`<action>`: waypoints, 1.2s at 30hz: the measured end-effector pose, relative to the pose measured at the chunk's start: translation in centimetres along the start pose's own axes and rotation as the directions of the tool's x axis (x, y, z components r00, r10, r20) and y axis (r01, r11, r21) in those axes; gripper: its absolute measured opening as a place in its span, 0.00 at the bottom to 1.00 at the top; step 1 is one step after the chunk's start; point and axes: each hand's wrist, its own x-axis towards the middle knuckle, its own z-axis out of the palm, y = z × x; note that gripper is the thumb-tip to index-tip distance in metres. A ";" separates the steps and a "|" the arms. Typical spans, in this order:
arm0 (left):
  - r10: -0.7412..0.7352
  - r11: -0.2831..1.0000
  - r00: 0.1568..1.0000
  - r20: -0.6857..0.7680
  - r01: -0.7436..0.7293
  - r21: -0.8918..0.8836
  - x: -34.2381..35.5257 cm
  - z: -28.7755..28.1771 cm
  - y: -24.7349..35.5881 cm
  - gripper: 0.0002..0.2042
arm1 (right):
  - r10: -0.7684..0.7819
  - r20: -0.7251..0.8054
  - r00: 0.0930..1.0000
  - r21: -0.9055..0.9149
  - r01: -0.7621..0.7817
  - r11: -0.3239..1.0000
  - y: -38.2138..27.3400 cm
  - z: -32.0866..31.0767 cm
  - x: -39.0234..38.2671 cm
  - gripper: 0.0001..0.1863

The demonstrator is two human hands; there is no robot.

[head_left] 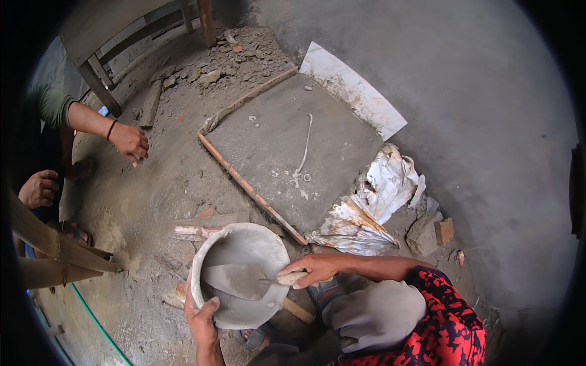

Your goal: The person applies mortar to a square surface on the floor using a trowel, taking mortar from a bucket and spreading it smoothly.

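Note:
A round bucket [270,246], coated in dried grey cement, is tilted in front of me with its mouth facing up. Gripping its rim at the lower left is my left hand [203,320], thumb over the edge and the fingers partly hidden behind the wall. My right hand [311,268] is closed round the pale handle of a trowel [238,279], whose broad grey blade lies inside the bucket. Any mortar in there is hard to tell from the coated wall. Just beyond is a square of smooth grey mortar [262,152] edged by wooden strips [244,183].
A white board [351,91] and a crumpled, stained white sack [381,183] border the square, near broken bricks [444,232]. At left another person's hand [129,143] hangs over the floor. Rubble [244,58], a wooden bench [101,36], bamboo poles [58,244] and a green hose [97,323] lie around.

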 end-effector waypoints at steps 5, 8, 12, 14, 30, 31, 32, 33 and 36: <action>-0.083 0.976 0.989 -0.121 0.056 -0.213 -0.7 -1.8 -0.8 0.30 | -0.034 -0.318 0.947 0.173 0.093 0.980 2.4 -3.6 -7.7 0.29; -0.047 0.975 0.979 -0.197 0.002 -0.221 -0.5 -3.1 -2.2 0.31 | 0.033 -0.622 0.782 0.245 0.154 0.957 3.9 -7.3 -12.9 0.28; -0.042 0.979 0.972 -0.232 -0.007 -0.205 -0.6 -3.7 -1.7 0.31 | 0.181 -0.884 0.431 0.183 -0.038 0.982 7.2 -15.3 -15.7 0.27; -0.031 0.986 0.962 -0.271 -0.015 -0.165 -0.7 -4.1 -1.8 0.32 | 0.183 -0.909 0.374 0.177 -0.052 0.983 8.1 -19.3 -15.5 0.26; -0.072 0.982 0.935 -0.347 0.005 -0.189 -1.7 -1.6 -1.1 0.34 | 0.182 -0.932 0.314 0.170 -0.063 0.983 4.3 -34.9 -10.7 0.22; -0.077 0.982 0.934 -0.348 0.011 -0.187 -1.6 -1.4 -0.9 0.34 | 0.183 -0.931 0.317 0.171 -0.065 0.983 3.7 -35.2 -10.3 0.22; -0.082 0.983 0.934 -0.348 0.017 -0.185 -1.6 -1.3 -0.9 0.34 | 0.151 -0.934 0.324 0.126 -0.097 0.987 3.1 -35.5 -9.9 0.22; -0.083 0.982 0.933 -0.351 0.018 -0.186 -1.6 -1.4 -1.0 0.34 | 0.117 -0.936 0.332 0.078 -0.128 0.989 2.9 -35.7 -9.8 0.21; -0.076 0.981 0.928 -0.366 0.003 -0.196 -1.5 -1.6 -1.4 0.34 | 0.112 -0.946 0.303 0.050 -0.204 0.978 2.8 -35.9 -9.9 0.21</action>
